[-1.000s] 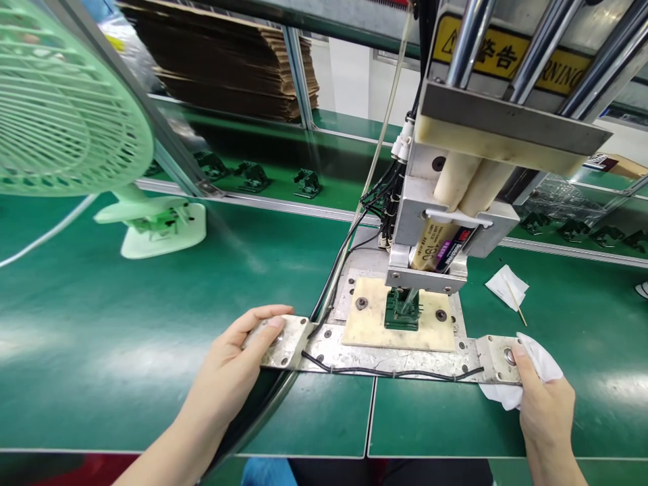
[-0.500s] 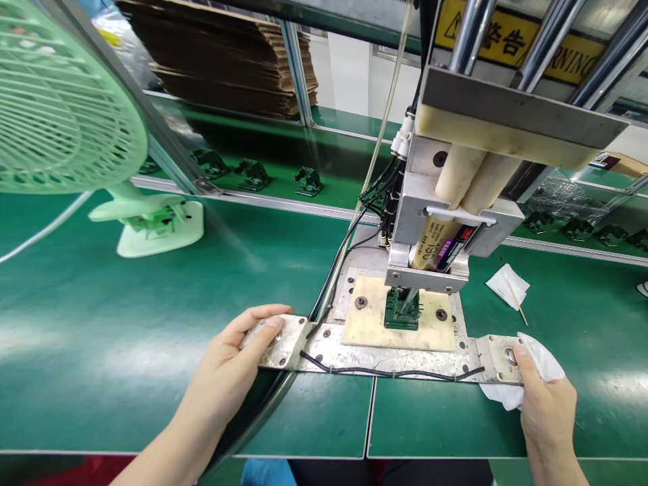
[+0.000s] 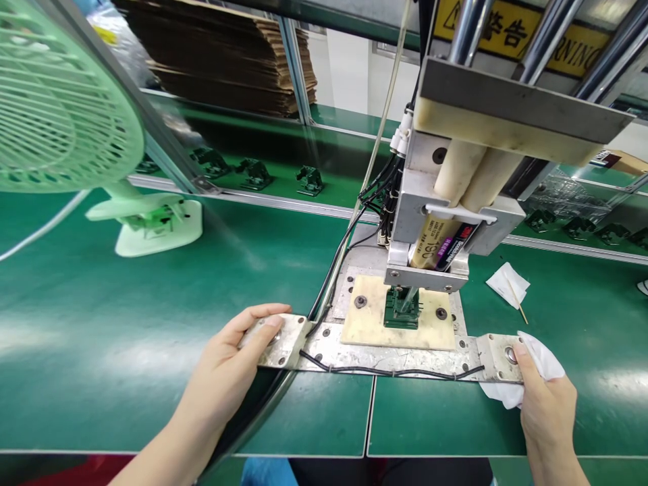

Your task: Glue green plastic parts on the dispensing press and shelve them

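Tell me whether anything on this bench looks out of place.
A white wipe with a thin stick across it lies on the bench, right of the machine: slightly untidy. I see no spill or damage.

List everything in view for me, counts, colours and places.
Desk fan: 1, green, left
Cardboard stack: 1, brown, back left
Warning label: 1, yellow, upper right
Dispensing head: 1, silver, right of centre
3M cartridge: 1, gold and purple, in the head
Fixture plate: 1, cream, below the head
Moulded part: 1, dark green, on the plate
Similar parts: at least 7, dark green, back shelf
Metal bar: 1, silver, before the plate
Cables: several, black, beside the head
Paper wipe: 1, white, right
Thin stick: 1, tan, on the wipe
Cloth: 1, white, held at the bar's right end
Workbench: 1, green, across the middle
Left hand: 1, bare, on the bar's left end
Right hand: 1, bare, on the bar's right end
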### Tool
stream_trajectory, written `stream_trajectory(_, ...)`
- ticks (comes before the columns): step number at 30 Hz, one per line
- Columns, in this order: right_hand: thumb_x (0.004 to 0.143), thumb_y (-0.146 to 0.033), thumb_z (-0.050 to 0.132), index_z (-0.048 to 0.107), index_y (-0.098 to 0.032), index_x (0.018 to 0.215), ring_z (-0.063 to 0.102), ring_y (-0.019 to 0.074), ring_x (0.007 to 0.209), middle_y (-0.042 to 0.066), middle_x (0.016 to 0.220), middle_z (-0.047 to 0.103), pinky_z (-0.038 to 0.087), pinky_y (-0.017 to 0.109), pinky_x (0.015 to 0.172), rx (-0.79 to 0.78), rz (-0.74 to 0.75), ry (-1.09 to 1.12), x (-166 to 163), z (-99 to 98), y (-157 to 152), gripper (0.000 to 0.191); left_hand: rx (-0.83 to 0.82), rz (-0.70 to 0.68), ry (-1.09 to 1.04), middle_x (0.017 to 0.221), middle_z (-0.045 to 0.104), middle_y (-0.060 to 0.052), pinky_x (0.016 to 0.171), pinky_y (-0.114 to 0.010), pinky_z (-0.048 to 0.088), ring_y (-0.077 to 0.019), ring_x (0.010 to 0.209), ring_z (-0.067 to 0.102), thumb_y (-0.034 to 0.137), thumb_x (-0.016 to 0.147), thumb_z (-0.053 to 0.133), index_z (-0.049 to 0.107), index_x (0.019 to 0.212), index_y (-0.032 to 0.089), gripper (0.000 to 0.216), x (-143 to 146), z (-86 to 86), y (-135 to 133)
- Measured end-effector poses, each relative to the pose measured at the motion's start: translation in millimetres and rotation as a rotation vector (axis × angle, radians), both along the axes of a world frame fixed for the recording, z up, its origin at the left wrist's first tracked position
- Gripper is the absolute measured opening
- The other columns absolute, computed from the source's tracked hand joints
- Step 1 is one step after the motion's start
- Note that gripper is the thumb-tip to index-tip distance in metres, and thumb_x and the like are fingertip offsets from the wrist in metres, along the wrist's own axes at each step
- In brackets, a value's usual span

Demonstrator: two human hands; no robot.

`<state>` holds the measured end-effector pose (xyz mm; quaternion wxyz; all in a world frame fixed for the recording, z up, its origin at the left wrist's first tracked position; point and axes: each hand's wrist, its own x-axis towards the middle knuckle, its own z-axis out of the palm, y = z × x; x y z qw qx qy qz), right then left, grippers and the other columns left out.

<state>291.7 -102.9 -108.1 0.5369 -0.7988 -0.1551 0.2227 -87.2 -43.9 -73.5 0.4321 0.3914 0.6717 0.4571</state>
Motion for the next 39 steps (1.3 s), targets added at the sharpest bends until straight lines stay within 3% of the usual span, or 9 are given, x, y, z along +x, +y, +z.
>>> stream_trajectory(5, 0.060, -0.056, 0.082, 0.075, -0.016, 0.102, 0.066, 0.0342, 0.105, 0.012, 0.111, 0.073, 0.053, 0.041, 0.089, 0.022, 0.018, -0.043, 4, -6.4, -1, 0.058, -0.016, -0.007, -0.017, 0.076, 0.070, 0.000, 0.056, -0.021, 0.045, -0.0148, 0.061, 0.058, 0.061, 0.072, 0.073, 0.066, 0.103, 0.021, 0.051, -2, -1.9, 0)
stream_trajectory(13, 0.059, -0.056, 0.082, 0.076, -0.014, 0.099, 0.067, 0.0346, 0.101, 0.012, 0.107, 0.074, 0.057, 0.037, 0.078, 0.002, -0.007, -0.048, -1, 0.8, 0, 0.058, -0.036, 0.003, -0.024, 0.077, 0.069, 0.001, 0.057, -0.018, 0.044, -0.0132, 0.064, 0.055, 0.062, 0.071, 0.074, 0.067, 0.104, 0.022, 0.053, -2, -1.9, 0)
stream_trajectory(26, 0.062, -0.059, 0.082, 0.075, -0.011, 0.100, 0.069, 0.0323, 0.093, 0.015, 0.105, 0.074, 0.056, 0.033, 0.065, 0.021, 0.038, -0.112, 3, -7.0, -1, 0.061, -0.057, 0.000, -0.040, 0.075, 0.069, 0.003, 0.059, -0.019, 0.042, -0.0137, 0.064, 0.055, 0.063, 0.070, 0.073, 0.064, 0.106, 0.023, 0.054, 0, -0.1, 0)
stream_trajectory(34, 0.059, -0.058, 0.084, 0.076, -0.013, 0.099, 0.068, 0.0331, 0.101, 0.014, 0.107, 0.073, 0.056, 0.036, 0.079, 0.032, 0.017, -0.059, 5, -6.4, -1, 0.061, -0.064, 0.010, -0.034, 0.072, 0.067, 0.004, 0.059, -0.019, 0.042, -0.0129, 0.063, 0.054, 0.055, 0.074, 0.074, 0.065, 0.103, 0.021, 0.046, 6, 10.4, -1)
stream_trajectory(39, 0.058, -0.058, 0.084, 0.076, -0.012, 0.100, 0.068, 0.0333, 0.099, 0.014, 0.106, 0.073, 0.057, 0.036, 0.075, 0.031, 0.017, -0.056, 5, -6.7, -1, 0.062, -0.048, 0.055, -0.052, 0.070, 0.067, 0.005, 0.058, -0.017, 0.041, -0.0120, 0.061, 0.053, 0.051, 0.072, 0.077, 0.067, 0.099, 0.021, 0.041, 11, 14.8, -2)
